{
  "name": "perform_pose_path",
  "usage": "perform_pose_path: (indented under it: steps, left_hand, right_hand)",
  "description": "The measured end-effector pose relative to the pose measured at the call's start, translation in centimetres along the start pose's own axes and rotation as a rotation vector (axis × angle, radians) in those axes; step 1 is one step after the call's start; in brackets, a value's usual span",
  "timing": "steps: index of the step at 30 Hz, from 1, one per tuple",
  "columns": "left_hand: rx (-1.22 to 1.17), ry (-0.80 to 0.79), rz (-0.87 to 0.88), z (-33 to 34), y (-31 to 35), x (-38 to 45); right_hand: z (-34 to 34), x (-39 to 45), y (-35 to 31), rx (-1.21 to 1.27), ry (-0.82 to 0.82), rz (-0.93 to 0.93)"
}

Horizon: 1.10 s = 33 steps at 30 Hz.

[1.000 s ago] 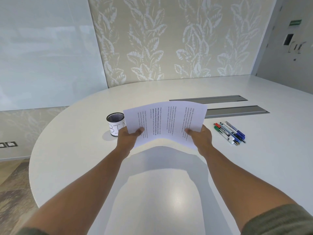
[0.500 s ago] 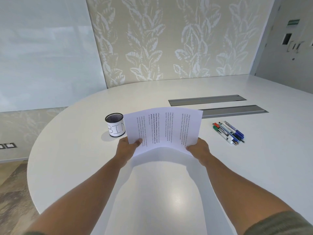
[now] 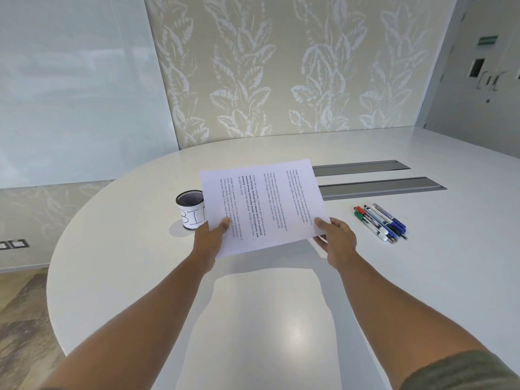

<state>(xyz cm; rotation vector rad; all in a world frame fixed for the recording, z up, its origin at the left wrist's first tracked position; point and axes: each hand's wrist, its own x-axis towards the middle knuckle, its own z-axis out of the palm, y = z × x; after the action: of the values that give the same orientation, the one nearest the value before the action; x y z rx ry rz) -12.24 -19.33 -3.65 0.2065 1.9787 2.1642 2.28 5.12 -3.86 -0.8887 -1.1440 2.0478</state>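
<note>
A printed sheet of paper is held up above the white table, with its text lines running sideways. My left hand pinches the sheet's near left corner, thumb on top. At the near right corner my right hand pinches it the same way. The sheet is nearly flat and tilted, its far edge higher.
A black mesh cup with a white label marked "BIN" stands left of the sheet, partly hidden by it. Several marker pens lie to the right. Two grey cable hatches sit in the table beyond. The wall stands behind.
The sheet was bowed across its width and has flattened out. Both hands drew it slightly nearer and it now tilts with the right side lower.
</note>
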Motion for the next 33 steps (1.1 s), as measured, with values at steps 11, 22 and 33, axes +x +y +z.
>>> perform_pose_path:
  steps: [11,22,33]
  left_hand:
    - [-0.113,-0.019,-0.076,2.2,0.2,-0.6]
    - [-0.174,0.016,-0.147,4.6,-0.1,-2.1]
    - [-0.215,0.042,-0.224,3.5,-0.2,-1.3]
  right_hand:
    - [2.5,-1.1,0.8,0.177,-0.120,0.059]
    - [4.2,-2.6,1.9,0.001,-0.259,0.080]
    - [1.9,-0.8,-0.2,-0.166,-0.172,-0.013]
